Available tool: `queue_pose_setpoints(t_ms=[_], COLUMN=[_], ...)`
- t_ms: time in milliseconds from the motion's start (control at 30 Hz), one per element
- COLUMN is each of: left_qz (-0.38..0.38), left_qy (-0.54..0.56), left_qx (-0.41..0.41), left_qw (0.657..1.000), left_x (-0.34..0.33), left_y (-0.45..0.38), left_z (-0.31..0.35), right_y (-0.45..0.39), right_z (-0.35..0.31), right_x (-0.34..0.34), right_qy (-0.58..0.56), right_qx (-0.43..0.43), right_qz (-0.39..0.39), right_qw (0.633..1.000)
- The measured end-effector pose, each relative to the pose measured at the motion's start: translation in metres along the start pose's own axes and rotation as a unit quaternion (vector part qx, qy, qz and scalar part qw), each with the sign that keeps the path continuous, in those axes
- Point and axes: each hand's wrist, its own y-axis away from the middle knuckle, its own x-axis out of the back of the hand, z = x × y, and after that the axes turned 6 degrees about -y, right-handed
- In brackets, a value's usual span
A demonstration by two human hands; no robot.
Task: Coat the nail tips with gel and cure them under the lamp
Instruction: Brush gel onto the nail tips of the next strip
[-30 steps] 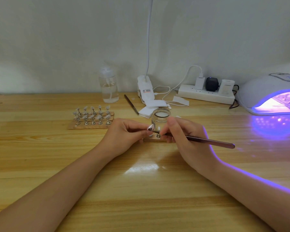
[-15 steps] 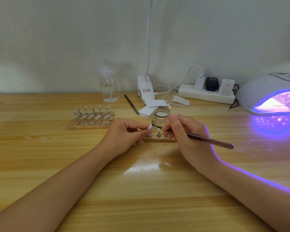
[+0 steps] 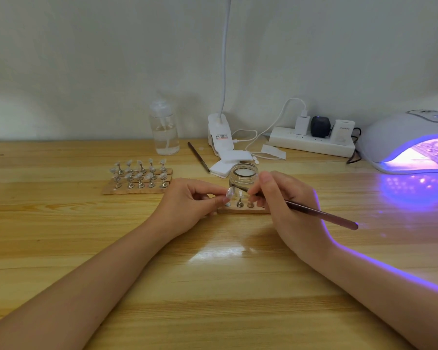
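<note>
left hand (image 3: 187, 205) pinching nail tip (image 3: 229, 192) | right hand (image 3: 286, 208) gripping brush (image 3: 319, 214) | brush lying left-right, bristles pointing left at tip

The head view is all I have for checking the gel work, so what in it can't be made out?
- Brush bristles: hidden behind the right hand fingers.
- Gel on the nail tip pinched by the left hand: too small.
- Curing lamp interior: cut off by the right edge, washed out by glow.
- Jar contents: unclear.
</note>
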Motion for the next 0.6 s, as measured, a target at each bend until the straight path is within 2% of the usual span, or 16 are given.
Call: queue_pose_setpoints(t_ms=[233,500,600], left_qz=[-0.006,-0.01,-0.011], left_qy=[-0.012,-0.008,-0.022], left_qx=[-0.004,-0.009,-0.016], left_qw=[1.0,1.0,1.0], left_x=[0.0004,0.0008,0.0015], left_y=[-0.0011,-0.002,-0.0027], left_z=[-0.0022,-0.0046,-0.0061], right_y=[0.0001,0.0027,0.0023], right_z=[-0.0008,-0.0002,0.0003], right_x=[-0.0013,-0.001,-0.0005], right_qy=[0.028,-0.056,-0.047], right_qx=[-0.026,-0.024,-0.006], right_qz=[-0.008,-0.007,0.005], right_qw=[0.999,0.998,0.999])
